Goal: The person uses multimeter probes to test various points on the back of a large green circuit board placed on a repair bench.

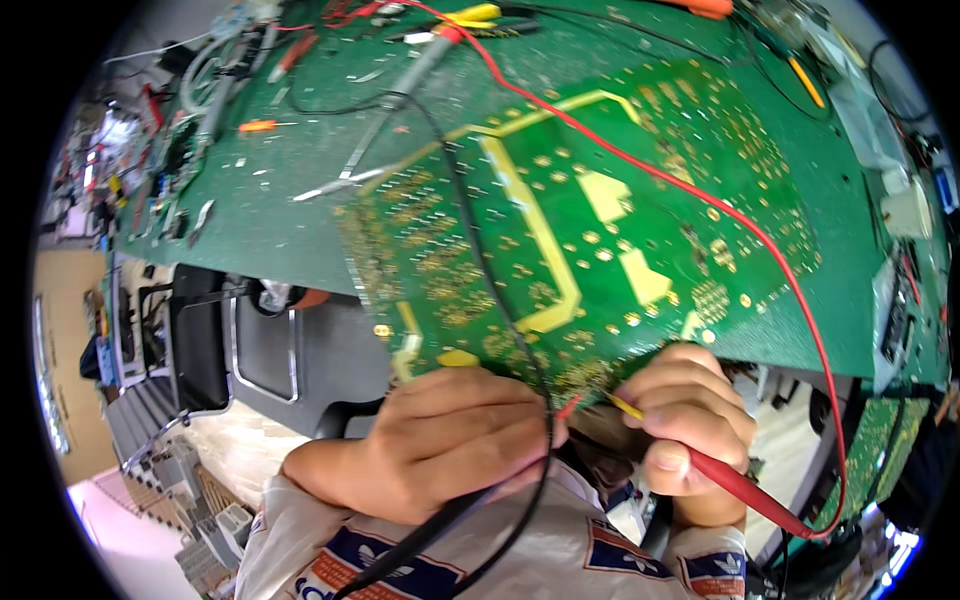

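A large green circuit board (pixel 590 245) with gold pads and solder points lies tilted over the near edge of the bench. At its near edge, my left hand (pixel 450 435) is closed around a black test probe (pixel 430 530); a small reddish tip shows by the fingers. My right hand (pixel 690 415) grips a red test probe (pixel 740 490), its yellow end pointing left at a dense patch of solder points. Whether either tip touches the board I cannot tell. A red lead (pixel 690 185) and a black lead (pixel 470 220) loop across the board.
On the green bench mat (pixel 270 200) lie tweezers (pixel 340 185), an orange screwdriver (pixel 258 126) and, farther back, yellow-handled pliers (pixel 475 15). Cables and tools crowd the left side. A white cup (pixel 905 212) stands at right. Black chairs (pixel 265 350) are at lower left.
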A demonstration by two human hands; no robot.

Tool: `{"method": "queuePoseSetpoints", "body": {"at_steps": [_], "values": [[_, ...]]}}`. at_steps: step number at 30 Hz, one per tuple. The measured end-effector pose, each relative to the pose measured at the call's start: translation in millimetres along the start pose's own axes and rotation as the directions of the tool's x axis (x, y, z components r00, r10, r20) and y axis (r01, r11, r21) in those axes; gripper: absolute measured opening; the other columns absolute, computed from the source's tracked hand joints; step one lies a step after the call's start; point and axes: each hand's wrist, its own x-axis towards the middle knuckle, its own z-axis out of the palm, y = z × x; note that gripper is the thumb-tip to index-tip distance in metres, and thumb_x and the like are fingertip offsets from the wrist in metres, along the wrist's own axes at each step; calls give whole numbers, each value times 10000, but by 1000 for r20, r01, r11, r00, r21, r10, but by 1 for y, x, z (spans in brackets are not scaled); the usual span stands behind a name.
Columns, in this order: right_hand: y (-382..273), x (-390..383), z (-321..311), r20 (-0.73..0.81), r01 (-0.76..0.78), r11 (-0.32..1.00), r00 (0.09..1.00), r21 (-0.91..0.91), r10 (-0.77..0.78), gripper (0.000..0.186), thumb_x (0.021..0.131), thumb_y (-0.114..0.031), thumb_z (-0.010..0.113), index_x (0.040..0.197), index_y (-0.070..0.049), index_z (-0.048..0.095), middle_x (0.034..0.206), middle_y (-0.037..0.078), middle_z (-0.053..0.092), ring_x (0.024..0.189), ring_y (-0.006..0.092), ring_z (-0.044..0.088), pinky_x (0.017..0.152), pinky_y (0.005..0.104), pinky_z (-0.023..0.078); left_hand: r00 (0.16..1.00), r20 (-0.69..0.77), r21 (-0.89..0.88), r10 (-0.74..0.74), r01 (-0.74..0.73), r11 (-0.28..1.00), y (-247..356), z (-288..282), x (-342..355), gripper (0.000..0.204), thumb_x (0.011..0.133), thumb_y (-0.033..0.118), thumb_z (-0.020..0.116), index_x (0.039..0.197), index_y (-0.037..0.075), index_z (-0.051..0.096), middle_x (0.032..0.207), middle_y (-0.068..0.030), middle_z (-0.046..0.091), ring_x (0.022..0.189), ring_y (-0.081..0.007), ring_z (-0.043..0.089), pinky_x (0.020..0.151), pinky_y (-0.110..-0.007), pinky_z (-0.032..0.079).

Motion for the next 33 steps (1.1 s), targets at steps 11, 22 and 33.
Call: {"method": "queuePoseSetpoints", "body": {"at_steps": [11,22,33], "values": [[3,-1,8,-55,21,1000,998,-3,-21,190,978,-176,685,996,1,618,751,92,660,698,288,704,644,401,552,999,39,27,-17,16,999,-1,-3,-6,250,876,119,786,1035,-55,704,927,-167,751,875,-323,720,702,-396,585],[-2,2,2,-7,-22,1000,1000,-11,22,169,934,-127,712,976,6,616,766,108,667,722,306,704,668,426,558,999,41,14,-8,8,1000,0,-3,-3,255,860,100,792,1042,-58,706,932,-178,750,867,-334,718,705,-408,583],[-12,0,8,-18,-13,992,1000,-127,11,210,990,-205,669,1007,-8,596,762,109,653,712,295,697,684,432,551,1000,8,4,-27,27,1000,2,0,-9,330,788,83,815,1070,-36,695,998,-140,734,940,-322,718,772,-405,583]]}}
